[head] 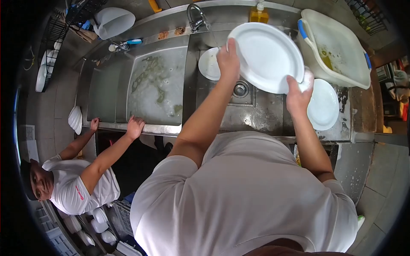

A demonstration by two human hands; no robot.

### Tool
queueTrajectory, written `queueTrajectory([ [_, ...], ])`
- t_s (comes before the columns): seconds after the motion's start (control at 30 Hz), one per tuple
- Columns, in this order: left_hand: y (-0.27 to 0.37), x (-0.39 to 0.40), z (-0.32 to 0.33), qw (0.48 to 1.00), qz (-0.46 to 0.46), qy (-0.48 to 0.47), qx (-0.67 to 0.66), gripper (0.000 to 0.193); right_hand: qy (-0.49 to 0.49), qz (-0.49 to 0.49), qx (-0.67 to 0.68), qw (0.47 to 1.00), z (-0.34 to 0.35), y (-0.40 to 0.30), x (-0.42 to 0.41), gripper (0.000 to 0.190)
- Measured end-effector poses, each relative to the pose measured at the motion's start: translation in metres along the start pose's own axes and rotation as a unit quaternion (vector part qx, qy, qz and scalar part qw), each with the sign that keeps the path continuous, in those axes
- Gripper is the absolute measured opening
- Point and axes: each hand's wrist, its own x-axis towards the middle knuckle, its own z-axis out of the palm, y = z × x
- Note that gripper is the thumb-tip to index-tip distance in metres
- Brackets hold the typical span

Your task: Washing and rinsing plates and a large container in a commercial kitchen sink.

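A large white oval plate (267,56) is held up over the steel sink by both hands. My left hand (229,60) grips its left rim, and my right hand (299,92) holds the lower right rim, with white foam or a soapy pad (307,80) at the fingers. Water runs from the chrome faucet (196,20) just left of the plate. A smaller white plate (209,64) lies in the sink behind my left hand, near the drain (240,89). Another white plate (323,104) rests on the wet steel counter, right of my right hand.
A white plastic tub (339,48) of soapy water stands at the right. Two water-filled basins (157,86) lie at the left, where a co-worker (80,179) rests both hands on the front edge. A soap pump bottle (259,14) stands behind the sink.
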Motion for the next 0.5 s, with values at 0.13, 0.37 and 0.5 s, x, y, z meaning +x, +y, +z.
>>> queueTrajectory([
  [0.13,-0.026,0.035,0.000,0.989,0.109,0.015,-0.098,0.054,-0.023,-0.313,-0.110,0.943,0.016,-0.012,-0.036,0.032],
  [0.37,-0.112,0.010,0.009,0.773,-0.180,-0.432,-0.430,0.051,-0.279,-0.487,-0.135,0.817,0.065,-0.029,-0.028,0.046],
  [0.5,-0.159,-0.001,0.036,0.981,-0.080,-0.129,-0.125,0.042,-0.293,-0.332,-0.174,0.880,0.068,-0.018,0.016,0.045],
])
